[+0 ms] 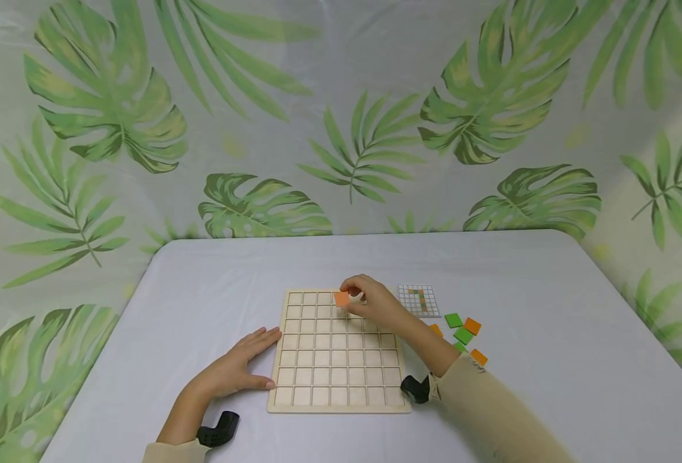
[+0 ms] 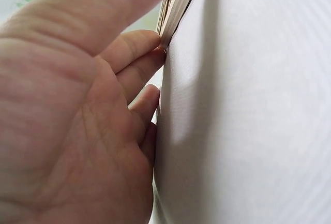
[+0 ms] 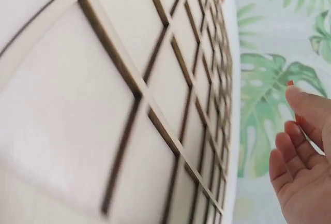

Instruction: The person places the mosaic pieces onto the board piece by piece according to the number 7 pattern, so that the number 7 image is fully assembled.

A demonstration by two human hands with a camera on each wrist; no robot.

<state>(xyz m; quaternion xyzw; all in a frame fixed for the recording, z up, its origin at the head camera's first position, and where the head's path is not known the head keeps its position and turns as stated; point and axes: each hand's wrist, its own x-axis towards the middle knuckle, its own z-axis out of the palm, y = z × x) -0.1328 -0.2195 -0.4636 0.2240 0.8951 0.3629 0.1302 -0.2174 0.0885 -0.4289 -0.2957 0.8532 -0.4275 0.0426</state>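
Observation:
A light wooden board (image 1: 338,358), divided into square cells by raised lines, lies flat on the table. Over its far row, right of the middle, my right hand (image 1: 378,302) pinches an orange square tile (image 1: 341,299) between thumb and fingers. In the right wrist view only a thin edge of that tile (image 3: 299,119) shows past the thumb. My left hand (image 1: 233,366) rests on the table at the board's left side, thumb and fingers spread, fingertips right at its edge. The left wrist view shows those fingers (image 2: 135,50) stretched toward the board's side.
Right of the board's far corner lies a printed grid card (image 1: 418,301) with a coloured pattern. Near it are several loose tiles, among them a green tile (image 1: 453,320) and an orange tile (image 1: 472,326); my right forearm partly covers some. A leaf-patterned cloth (image 1: 358,148) hangs behind the white table.

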